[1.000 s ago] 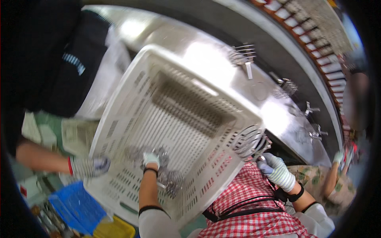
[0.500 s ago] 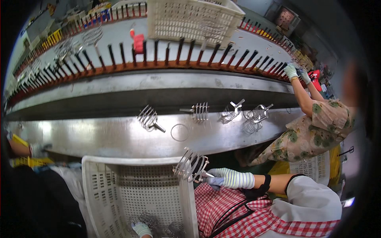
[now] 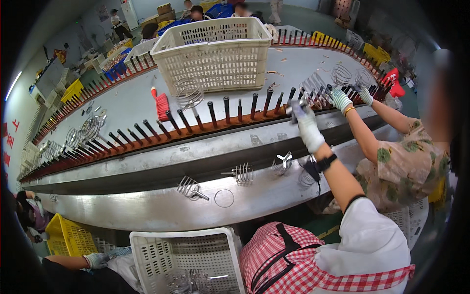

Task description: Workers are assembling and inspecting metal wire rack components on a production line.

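I see one long curved desk (image 3: 122,112) sweeping from 9 to 2 o'clock, with a row of dark pegs (image 3: 215,115) along its orange rim; there are too many to count. Below it runs a steel apron (image 3: 147,210). There are two white crates: one (image 3: 215,49) on the desk at 12 o'clock and one (image 3: 186,259) at 6. A yellow crate (image 3: 68,237) sits at 8.

On the apron I count three wire racks (image 3: 242,174) and one loose ring (image 3: 224,198). One red brush (image 3: 161,105) lies on the desk at 11.

My right hand (image 3: 308,127), gloved white, is up at the peg row at 1 o'clock, closed round a small grey metal piece (image 3: 296,107) that sticks out at the hand's 11. My left hand is out of view.

A co-worker's two gloved hands (image 3: 341,99) work the pegs just right of mine. Another person's glove (image 3: 97,260) rests at 8.
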`<action>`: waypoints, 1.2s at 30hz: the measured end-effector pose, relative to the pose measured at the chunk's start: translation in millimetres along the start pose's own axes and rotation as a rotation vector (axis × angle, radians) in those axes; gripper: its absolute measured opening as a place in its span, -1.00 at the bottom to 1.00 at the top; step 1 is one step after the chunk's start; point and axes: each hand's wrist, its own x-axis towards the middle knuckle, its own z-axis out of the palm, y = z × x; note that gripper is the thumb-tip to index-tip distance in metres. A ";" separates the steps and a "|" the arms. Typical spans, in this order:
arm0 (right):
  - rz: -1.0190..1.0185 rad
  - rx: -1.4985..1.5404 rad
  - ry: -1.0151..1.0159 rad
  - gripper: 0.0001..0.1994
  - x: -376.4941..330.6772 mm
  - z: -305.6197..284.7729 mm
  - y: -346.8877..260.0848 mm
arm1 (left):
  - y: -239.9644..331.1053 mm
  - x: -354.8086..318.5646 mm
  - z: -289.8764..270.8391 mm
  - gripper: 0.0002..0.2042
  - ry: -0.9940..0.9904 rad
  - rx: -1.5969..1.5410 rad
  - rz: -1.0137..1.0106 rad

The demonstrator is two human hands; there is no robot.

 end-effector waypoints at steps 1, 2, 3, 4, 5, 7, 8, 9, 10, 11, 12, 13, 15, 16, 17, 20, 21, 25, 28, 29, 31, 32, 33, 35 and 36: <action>-0.015 -0.032 0.102 -0.68 39.7 -6.7 13.2 | 51.8 -10.2 16.1 -0.54 -0.033 -0.139 -0.105; -0.007 -0.066 0.075 -0.69 74.2 -13.4 23.5 | 111.2 -21.4 40.0 -0.55 0.043 -0.034 -0.019; 0.004 -0.094 0.046 -0.70 103.1 -17.2 36.0 | 139.8 -18.3 58.7 -0.55 0.058 -0.030 -0.013; -0.030 -0.223 0.026 -0.71 122.3 -14.1 48.0 | 160.0 -16.4 75.9 -0.56 0.118 0.012 0.004; -0.070 -0.356 0.018 -0.72 142.5 -15.6 60.6 | 171.6 -13.8 89.6 -0.56 0.167 0.057 0.027; -0.194 -0.266 -0.082 -0.82 174.5 -9.2 101.7 | 163.4 21.6 113.8 -0.67 0.266 0.326 0.155; -0.122 -0.255 -0.118 -0.83 171.9 3.2 106.2 | 151.6 47.5 123.7 -0.77 0.091 0.002 0.190; -0.049 -0.250 -0.162 -0.83 158.6 20.1 93.5 | 142.3 71.2 136.1 -0.81 -0.086 -0.325 0.223; -0.176 -0.554 -0.193 -0.73 149.9 21.2 87.7 | 150.9 87.6 157.6 -0.84 -0.158 -0.467 0.239; -0.304 -0.859 -0.219 -0.63 140.9 21.7 82.6 | 161.7 103.9 182.5 -0.86 -0.232 -0.609 0.252; -0.327 -0.862 -0.267 -0.63 125.0 25.2 63.3 | 176.1 116.1 215.5 -0.85 -0.106 -0.510 0.381; -0.329 -0.934 -0.259 -0.60 131.9 19.1 72.0 | 196.5 127.1 243.1 -0.84 0.005 -0.397 0.510; -0.428 -0.879 -0.240 -0.58 132.3 15.4 72.6 | 202.8 146.2 280.7 -0.79 -0.222 -0.611 0.144; -0.224 -0.889 -0.316 -0.59 129.6 22.6 56.5 | 196.8 161.2 298.9 -0.76 -0.292 -0.716 0.168; -0.283 -0.915 -0.280 -0.59 134.7 28.3 58.2 | 189.1 177.6 316.8 -0.72 -0.363 -0.816 0.195; -0.405 -0.992 -0.381 -0.60 140.5 21.0 64.2 | 182.5 203.7 364.7 -0.64 -0.336 -0.794 0.028; -0.368 -0.978 -0.389 -0.62 147.9 22.0 65.1 | 187.0 204.2 378.2 -0.62 -0.319 -0.788 -0.015; -0.276 -0.894 -0.396 -0.69 140.4 22.8 91.1 | 178.3 216.9 421.5 -0.63 -0.245 -0.802 -0.092; -0.175 -0.906 -0.532 -0.65 133.2 1.6 99.7 | 188.5 209.8 453.9 -0.63 -0.142 -0.521 -0.117; -0.191 -0.823 -0.546 -0.64 114.2 -3.6 99.4 | 179.3 215.5 462.9 -0.63 -0.128 -0.523 -0.114; -0.372 -0.485 -0.724 -0.63 49.9 -40.2 95.0 | 159.9 224.7 482.5 -0.63 -0.079 -0.415 -0.053; -0.408 -0.626 -0.860 -0.69 28.7 -66.7 98.6 | 166.4 222.6 491.6 -0.64 -0.084 -0.316 -0.152; -0.510 -0.695 -0.935 -0.68 8.9 -94.1 109.0 | 168.9 217.4 499.1 -0.64 -0.086 -0.315 -0.162; -0.618 -0.956 -0.934 -0.67 -14.6 -139.7 124.5 | 174.8 210.5 508.7 -0.64 -0.199 -0.253 -0.063; -0.665 -0.971 -0.878 -0.65 -22.5 -161.3 141.0 | 167.5 211.9 510.7 -0.63 -0.285 -0.322 -0.011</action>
